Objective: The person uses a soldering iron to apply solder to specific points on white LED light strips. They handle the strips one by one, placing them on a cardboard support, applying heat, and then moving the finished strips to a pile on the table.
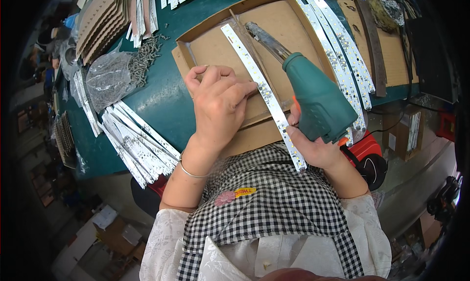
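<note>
A white LED strip (pixel 248 61) lies slantwise over a shallow cardboard box (pixel 205 31), its near end over my checked apron. My left hand (pixel 215 102) is closed, the index fingertip against the strip's left edge near its middle; the thumb is mostly hidden. My right hand (pixel 316 149) grips a green pistol-shaped tool (pixel 318 95) with orange parts and a long metal barrel, dark at its tip. The barrel points away to the far left, above the box and right of the strip. My right thumb is beside the strip's near part.
More LED strips (pixel 338 41) lie along the box's right side. At the left are a pile of strips (pixel 132 139), a plastic bag (pixel 107 83), loose screws (pixel 147 56) and stacked brown corrugated pieces (pixel 100 24). A dark bar (pixel 370 46) lies at the right.
</note>
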The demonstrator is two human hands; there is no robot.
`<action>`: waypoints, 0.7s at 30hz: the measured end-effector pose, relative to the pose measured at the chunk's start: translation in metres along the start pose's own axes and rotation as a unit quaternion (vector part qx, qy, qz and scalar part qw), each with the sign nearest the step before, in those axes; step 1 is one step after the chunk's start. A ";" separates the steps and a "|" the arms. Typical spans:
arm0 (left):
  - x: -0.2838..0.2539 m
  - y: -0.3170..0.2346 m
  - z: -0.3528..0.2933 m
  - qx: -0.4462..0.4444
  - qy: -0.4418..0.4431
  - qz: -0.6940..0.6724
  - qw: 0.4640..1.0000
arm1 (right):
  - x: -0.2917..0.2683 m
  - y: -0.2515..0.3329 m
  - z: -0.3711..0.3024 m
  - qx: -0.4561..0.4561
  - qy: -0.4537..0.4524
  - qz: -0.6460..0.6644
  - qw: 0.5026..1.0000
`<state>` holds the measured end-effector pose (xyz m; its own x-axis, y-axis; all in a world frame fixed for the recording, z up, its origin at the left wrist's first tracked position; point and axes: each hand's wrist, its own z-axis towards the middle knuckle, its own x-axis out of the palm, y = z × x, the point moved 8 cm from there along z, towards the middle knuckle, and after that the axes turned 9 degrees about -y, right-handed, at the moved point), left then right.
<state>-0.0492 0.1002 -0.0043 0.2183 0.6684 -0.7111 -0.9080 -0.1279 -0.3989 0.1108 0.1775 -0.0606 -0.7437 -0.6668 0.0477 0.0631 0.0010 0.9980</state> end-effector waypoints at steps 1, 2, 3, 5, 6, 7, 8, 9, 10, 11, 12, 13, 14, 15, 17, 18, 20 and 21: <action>0.000 -0.001 0.000 0.008 -0.003 0.004 1.000 | 0.000 0.000 0.000 -0.007 0.007 -0.013 1.000; 0.000 -0.002 0.000 0.016 -0.007 0.008 1.000 | 0.000 -0.001 0.000 -0.014 0.015 -0.026 0.999; 0.000 -0.004 0.000 0.023 -0.010 0.012 1.000 | 0.000 -0.001 -0.001 -0.021 0.022 -0.039 0.999; 0.001 -0.003 0.000 0.016 -0.002 0.004 1.000 | 0.000 -0.003 -0.001 0.004 -0.012 0.015 1.000; 0.002 -0.003 0.001 0.012 0.002 -0.001 1.000 | -0.001 -0.004 -0.001 0.017 -0.029 0.042 0.999; 0.002 -0.003 0.001 0.014 0.003 -0.001 1.000 | 0.002 -0.001 0.001 0.009 0.004 0.030 1.000; 0.002 -0.003 0.002 0.016 0.004 -0.001 1.000 | 0.004 0.005 0.004 0.002 0.037 0.017 0.999; 0.002 -0.004 0.002 0.017 0.005 -0.002 1.000 | 0.006 0.006 0.004 -0.003 0.053 0.012 0.999; 0.002 0.000 0.001 -0.003 0.009 -0.010 1.000 | 0.008 0.008 0.005 -0.008 0.069 0.008 0.998; 0.001 0.004 0.001 -0.023 0.014 -0.018 0.999 | 0.008 0.008 0.005 -0.010 0.068 0.011 0.998; 0.001 0.007 0.000 -0.043 0.018 -0.026 0.999 | 0.008 0.008 0.005 -0.006 0.068 0.015 0.998; 0.001 0.008 0.000 -0.050 0.015 -0.033 0.998 | 0.009 0.007 0.006 -0.001 0.069 0.019 0.997; 0.000 0.009 0.000 -0.056 0.011 -0.041 0.998 | 0.009 0.008 0.007 0.010 0.070 0.023 0.997; 0.000 0.010 0.000 -0.062 0.007 -0.048 0.997 | 0.009 0.008 0.007 0.013 0.070 0.026 0.997; -0.001 0.011 0.002 -0.084 0.007 -0.058 0.995 | 0.009 0.008 0.008 0.013 0.068 0.032 0.997; -0.002 0.011 0.002 -0.094 0.007 -0.063 0.993 | 0.009 0.008 0.008 0.012 0.069 0.034 0.997; -0.001 0.007 0.003 -0.057 0.011 -0.053 0.997 | 0.009 0.007 0.007 0.010 0.073 0.040 0.996; -0.001 0.005 0.003 -0.038 0.013 -0.048 0.998 | 0.009 0.007 0.007 0.006 0.075 0.039 0.996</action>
<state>-0.0550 0.1012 -0.0040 0.3131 0.6603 -0.6826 -0.8533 -0.1201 -0.5075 0.0997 0.1761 -0.0533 -0.6294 -0.7679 0.1187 0.1078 0.0650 0.9920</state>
